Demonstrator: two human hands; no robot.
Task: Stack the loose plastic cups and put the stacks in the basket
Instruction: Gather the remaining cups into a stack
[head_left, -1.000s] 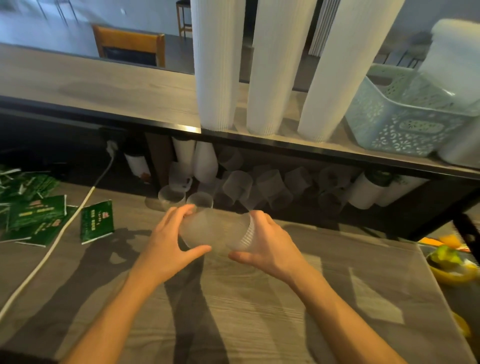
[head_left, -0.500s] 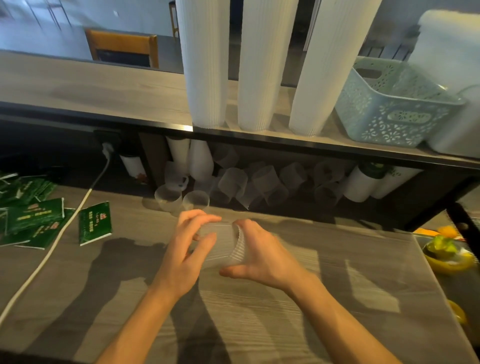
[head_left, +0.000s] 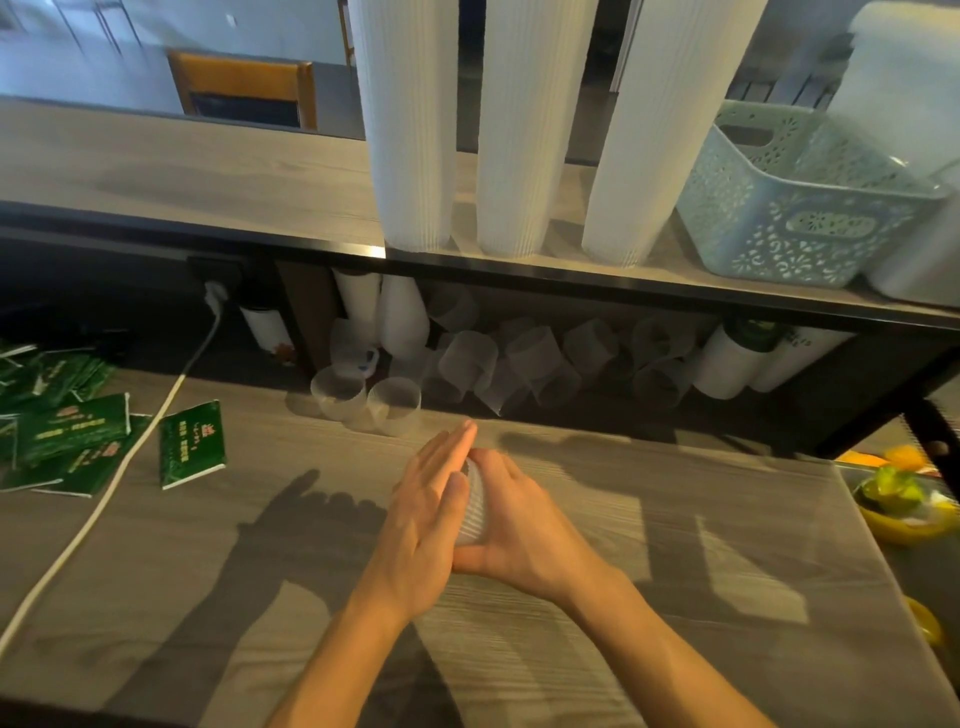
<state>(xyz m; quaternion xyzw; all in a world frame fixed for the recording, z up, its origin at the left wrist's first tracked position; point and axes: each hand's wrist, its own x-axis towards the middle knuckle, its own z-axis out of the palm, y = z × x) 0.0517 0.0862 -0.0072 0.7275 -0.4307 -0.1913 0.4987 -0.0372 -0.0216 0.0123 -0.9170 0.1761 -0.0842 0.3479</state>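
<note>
Head view: cup stack (head_left: 475, 501) pressed between both hands (head_left: 467, 525).

Hands closed together — left hand (head_left: 426, 514) flattens on cups (head_left: 474, 506)

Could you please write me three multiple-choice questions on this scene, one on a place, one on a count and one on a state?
1. Where does the pale blue perforated plastic basket stand?
A. on the upper wooden shelf, at the right
B. on the lower table beside the green packets
C. on the floor

2. How many tall white stacks of cups stand in a row left of the basket?
A. one
B. three
C. six

3. How does the left hand meet the short stack of clear ribbed plastic cups held in the right hand?
A. balled in a fist
B. hanging away from it
C. flat, fingers straight, pressing it

Answers: 1 A, it sits on the shelf's right end; 2 B, three columns show; 3 C, the fingers lie straight against it.
</note>
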